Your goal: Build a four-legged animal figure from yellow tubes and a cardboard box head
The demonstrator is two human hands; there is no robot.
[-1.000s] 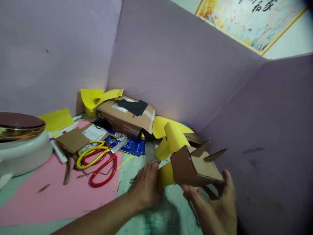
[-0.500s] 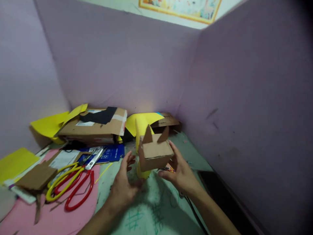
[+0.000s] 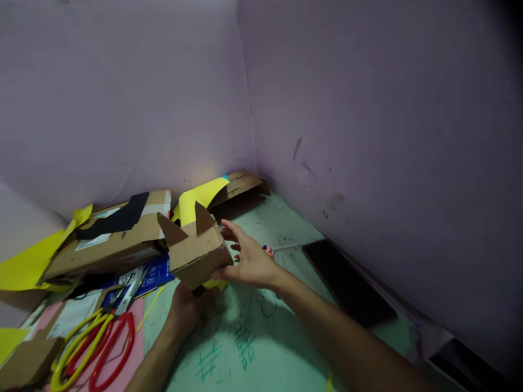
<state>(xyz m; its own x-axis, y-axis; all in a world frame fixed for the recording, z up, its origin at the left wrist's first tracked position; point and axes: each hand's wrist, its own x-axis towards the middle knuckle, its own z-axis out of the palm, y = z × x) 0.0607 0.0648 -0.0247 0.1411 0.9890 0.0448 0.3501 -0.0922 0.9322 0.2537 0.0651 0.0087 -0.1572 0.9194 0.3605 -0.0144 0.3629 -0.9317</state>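
A small cardboard box with two pointed ears (image 3: 196,250) stands in front of me, tilted a little. My right hand (image 3: 249,260) grips its right side, thumb at the near lower edge and fingers behind. My left hand (image 3: 188,310) is at the box's underside on the left; its fingers are mostly hidden beneath the box, so its hold is unclear. Below the box, a bit of yellow paper (image 3: 215,284) shows beside my left thumb. More yellow sheet (image 3: 200,198) rises behind the ears.
Red-handled scissors (image 3: 112,351) and yellow-handled scissors (image 3: 79,345) lie at the left on a pink sheet (image 3: 138,340). Behind them are a large cardboard box (image 3: 134,234) and a blue packet (image 3: 157,275). A dark flat slab (image 3: 347,280) lies along the right wall. Green marker lines mark the tabletop (image 3: 281,348).
The view has turned to the right. My right hand has closed on the eared box, and my left hand has moved from beside it to underneath. The box has turned.
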